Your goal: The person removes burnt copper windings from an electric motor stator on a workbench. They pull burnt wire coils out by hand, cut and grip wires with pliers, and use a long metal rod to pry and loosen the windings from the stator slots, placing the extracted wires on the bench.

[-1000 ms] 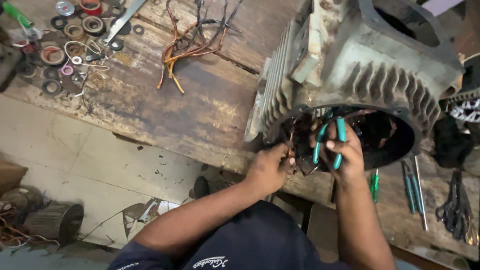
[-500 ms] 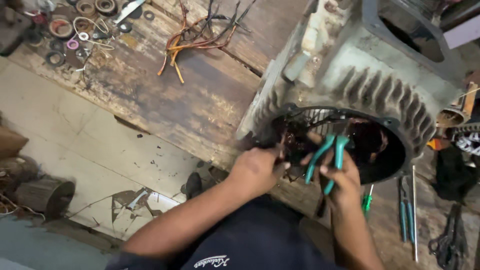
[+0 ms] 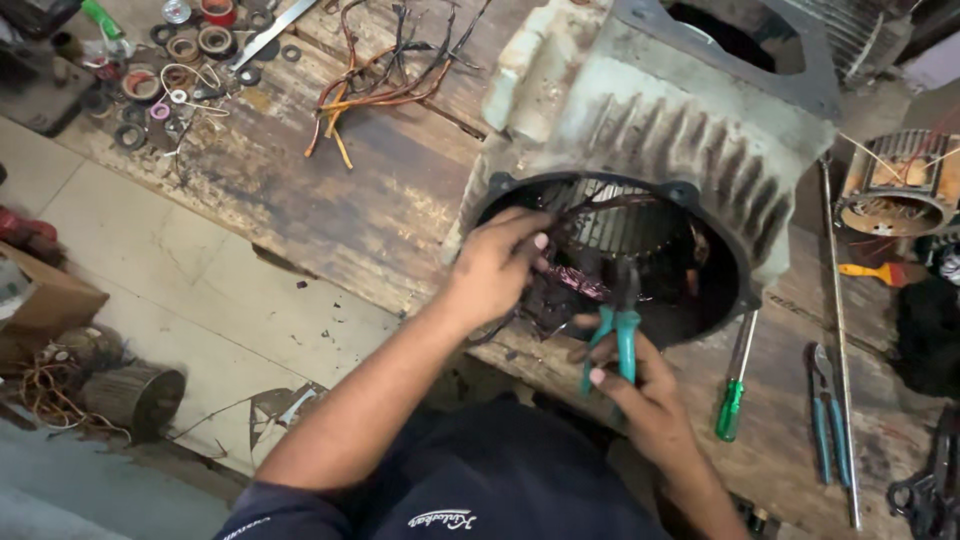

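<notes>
**Hands at the mouth of the motor housing**

The large grey finned metal motor housing [image 3: 650, 130] lies on its side on your worn wooden tabletop [image 3: 330, 200], its round opening facing you with dark copper windings [image 3: 580, 285] inside. A green-handled screwdriver [image 3: 733, 400] and blue-handled pliers [image 3: 828, 420] lie just to its right; loose orange and brown wires [image 3: 370, 90] and scattered washers [image 3: 165, 75] sit farther left. Pale floor tiles [image 3: 130, 290] show below. Your left hand [image 3: 495, 270] grips the windings at the rim. Your right hand [image 3: 640, 385] is closed around teal-handled pliers [image 3: 615, 335], tips pointing into the opening.
</notes>
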Tool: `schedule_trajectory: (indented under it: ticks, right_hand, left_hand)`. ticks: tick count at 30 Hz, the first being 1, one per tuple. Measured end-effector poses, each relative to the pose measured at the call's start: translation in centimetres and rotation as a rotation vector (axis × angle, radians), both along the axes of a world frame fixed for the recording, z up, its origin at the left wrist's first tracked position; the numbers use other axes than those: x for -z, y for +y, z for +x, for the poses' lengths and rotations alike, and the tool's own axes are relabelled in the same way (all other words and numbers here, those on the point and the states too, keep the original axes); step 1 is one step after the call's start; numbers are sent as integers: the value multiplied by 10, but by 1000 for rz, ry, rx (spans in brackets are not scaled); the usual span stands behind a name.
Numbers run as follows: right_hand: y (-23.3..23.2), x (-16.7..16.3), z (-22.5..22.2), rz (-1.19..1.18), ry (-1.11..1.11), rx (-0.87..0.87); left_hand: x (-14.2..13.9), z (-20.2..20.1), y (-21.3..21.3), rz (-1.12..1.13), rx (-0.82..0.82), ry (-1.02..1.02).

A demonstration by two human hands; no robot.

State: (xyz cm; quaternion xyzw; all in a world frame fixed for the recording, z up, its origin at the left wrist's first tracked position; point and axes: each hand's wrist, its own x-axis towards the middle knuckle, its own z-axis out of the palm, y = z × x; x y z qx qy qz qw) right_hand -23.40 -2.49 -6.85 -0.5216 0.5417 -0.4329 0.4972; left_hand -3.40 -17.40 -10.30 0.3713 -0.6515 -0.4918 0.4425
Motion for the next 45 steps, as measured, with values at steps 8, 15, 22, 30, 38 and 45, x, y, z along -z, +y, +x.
schedule_trajectory:
  ticks: [8,15,22,30,38,45]
  right_hand:
    - [69,-2,-79,105,667,-327]
    - [143,128,-203,461,606,494]
    - [89,147,-131,134,1419,523]
    - [-3,-75,52,-739,1287,64]
    - [-93,-101,90,-549,1843,134]
    - [-109,-88,83,-426,1950,120]
  left_hand:
    - [30,-16,-16,542,118,402]
    - [29,-11,-21,690,216,363]
    - [25,-13,-26,717,278,359]
    - [23,-15,-24,656,290,349]
    - [32,-28,-22,586,247,355]
    - [48,-49,-22,558,231,427]
